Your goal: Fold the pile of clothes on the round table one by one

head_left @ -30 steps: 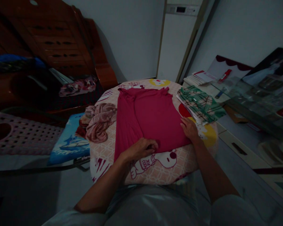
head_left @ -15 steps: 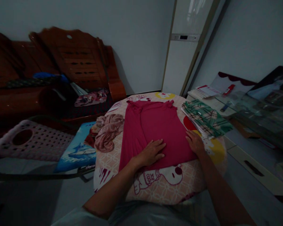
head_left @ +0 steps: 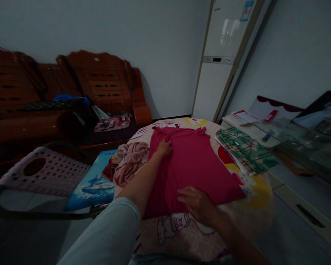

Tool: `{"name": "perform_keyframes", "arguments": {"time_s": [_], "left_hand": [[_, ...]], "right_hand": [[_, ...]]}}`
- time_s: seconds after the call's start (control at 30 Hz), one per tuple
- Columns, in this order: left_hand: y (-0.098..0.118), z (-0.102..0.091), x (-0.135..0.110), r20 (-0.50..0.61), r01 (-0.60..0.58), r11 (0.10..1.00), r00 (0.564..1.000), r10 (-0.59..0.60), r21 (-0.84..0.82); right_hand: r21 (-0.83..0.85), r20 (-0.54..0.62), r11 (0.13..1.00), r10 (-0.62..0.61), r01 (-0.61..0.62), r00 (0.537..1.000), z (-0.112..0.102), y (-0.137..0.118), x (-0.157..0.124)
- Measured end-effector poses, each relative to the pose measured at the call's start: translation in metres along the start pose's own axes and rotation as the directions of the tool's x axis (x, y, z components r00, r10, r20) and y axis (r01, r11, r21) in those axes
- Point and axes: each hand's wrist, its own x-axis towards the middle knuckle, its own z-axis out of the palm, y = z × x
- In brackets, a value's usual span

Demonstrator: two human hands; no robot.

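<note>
A deep pink shirt [head_left: 194,162] lies spread on a round table with a patterned cloth [head_left: 179,239], its left side folded inward in loose creases. My left hand [head_left: 163,148] reaches to the upper left of the shirt, its fingers bent and closed on the fabric near the fold. Over the lower edge of the shirt, my right hand [head_left: 200,206] is slightly blurred, fingers stretched out and holding nothing. A crumpled dusty-pink cloth [head_left: 131,162] sits left of the shirt. To its right lies a folded green plaid garment [head_left: 244,147].
At the left stand a woven chair [head_left: 57,176] with a blue printed cushion [head_left: 95,187] and a wooden sofa [head_left: 105,88] with cloths on it. A tall white air conditioner [head_left: 213,84] stands behind. A glass-topped cabinet [head_left: 300,140] flanks the table's right side.
My left hand has moved from the middle of the shirt up to its upper left. My right hand has left the right edge and come over the lower middle. The view has tilted up.
</note>
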Motion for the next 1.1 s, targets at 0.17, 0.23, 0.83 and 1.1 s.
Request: {"name": "perform_keyframes", "arguments": {"time_s": [0.17, 0.23, 0.83, 1.1], "left_hand": [[-0.002, 0.007, 0.013, 0.007, 0.13, 0.99, 0.991, -0.131, 0.054], [-0.003, 0.007, 0.016, -0.002, 0.149, 0.987, 0.989, -0.149, 0.064], [0.024, 0.03, 0.024, -0.218, -0.086, 0.983, 0.975, 0.05, -0.163], [0.128, 0.047, 0.018, -0.122, -0.398, 0.848, 0.917, 0.38, -0.35]], "right_hand": [[-0.081, 0.041, 0.997, -0.006, 0.009, 0.999, 0.022, -0.002, 0.001], [-0.086, 0.02, 0.996, -0.011, 0.013, 1.0, 0.024, 0.001, 0.001], [-0.349, -0.484, 0.515, 0.616, -0.783, 0.622, -0.061, 0.09, -0.04], [-0.288, -0.406, 0.364, 0.791, -0.886, 0.457, -0.087, 0.129, -0.069]]}}
